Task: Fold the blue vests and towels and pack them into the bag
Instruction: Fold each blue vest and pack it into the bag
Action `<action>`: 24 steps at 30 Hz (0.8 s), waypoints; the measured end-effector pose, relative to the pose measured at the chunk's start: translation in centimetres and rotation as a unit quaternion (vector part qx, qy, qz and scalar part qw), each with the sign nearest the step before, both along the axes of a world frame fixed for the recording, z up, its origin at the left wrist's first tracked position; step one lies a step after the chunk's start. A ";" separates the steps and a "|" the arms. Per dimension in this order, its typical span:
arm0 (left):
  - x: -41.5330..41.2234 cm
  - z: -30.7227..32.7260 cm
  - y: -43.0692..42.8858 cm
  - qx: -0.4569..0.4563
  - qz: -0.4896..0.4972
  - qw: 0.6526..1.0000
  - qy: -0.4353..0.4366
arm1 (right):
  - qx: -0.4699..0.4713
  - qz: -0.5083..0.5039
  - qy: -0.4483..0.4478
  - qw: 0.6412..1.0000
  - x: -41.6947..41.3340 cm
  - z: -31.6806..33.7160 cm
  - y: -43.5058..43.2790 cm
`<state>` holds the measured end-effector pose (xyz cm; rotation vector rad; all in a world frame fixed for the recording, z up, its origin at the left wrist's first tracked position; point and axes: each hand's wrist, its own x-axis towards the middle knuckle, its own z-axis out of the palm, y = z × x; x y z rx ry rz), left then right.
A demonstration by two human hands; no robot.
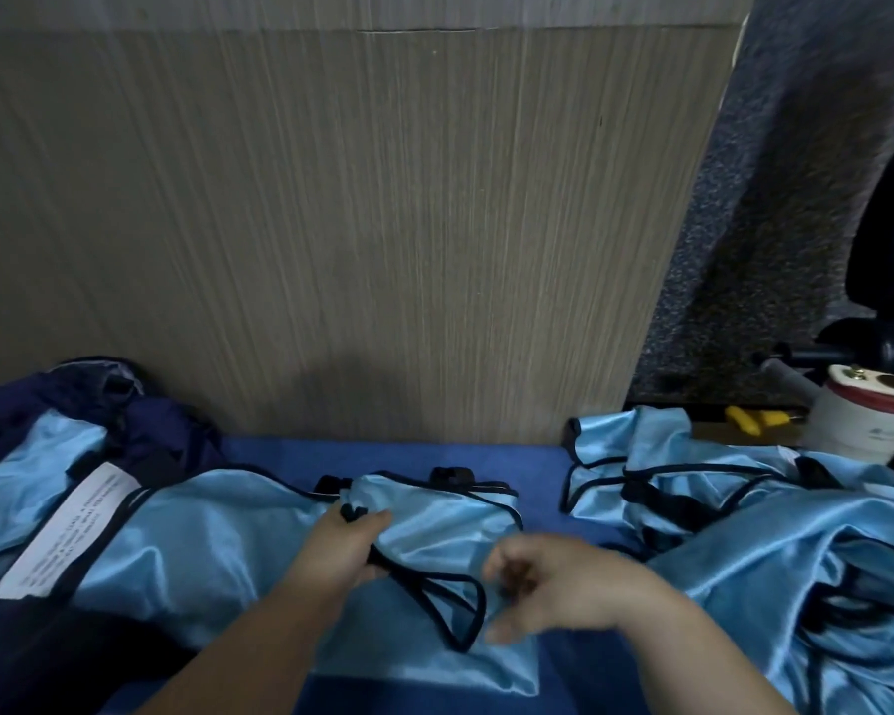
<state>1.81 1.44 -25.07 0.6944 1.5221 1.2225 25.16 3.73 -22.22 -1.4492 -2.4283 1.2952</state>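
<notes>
At nine o'clock of the view a navy cloth heap (140,425) lies against the wooden panel (331,198), and just in front of it is a pale blue piece with a white label (68,528). I cannot tell whether either is the bag. At six o'clock, on the dark blue cloth (409,456) covering the bench, lies the vest in hand (434,513), partly folded, its black trim looping toward the person. The left hand (344,544) pinches the vest's trimmed edge on its nine o'clock side, thumb on top of the satin. The right hand (553,580) hovers at the vest's four o'clock corner, fingers loosely curled and blurred; I cannot tell whether it holds the cloth. This looks like an early fold, with nothing visibly packed. To do it well, I judge the left hand should pin its edge while the right takes the free side and draws it across, trim to trim. It should then smooth the air out, since this shiny cloth looks slippery and likely to slide open. The loose trim loop is best tucked inside. At three o'clock lies a heap of unfolded vests (744,534), and at two o'clock beyond it stand a white jar with a red lid (868,420) and a yellow object (744,418).
</notes>
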 end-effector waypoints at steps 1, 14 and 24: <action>0.1 0.0 0.0 0.011 0.001 1.000 -0.013 | 0.001 0.024 -0.041 0.999 -0.3 -0.1 -0.5; -0.4 -1.4 0.1 0.244 -0.010 0.808 0.536 | 0.119 0.111 -0.048 0.985 -0.7 0.7 -3.0; 2.6 -5.0 -1.4 0.196 -0.289 0.702 0.621 | 0.119 -0.194 0.040 0.973 1.6 -2.6 1.0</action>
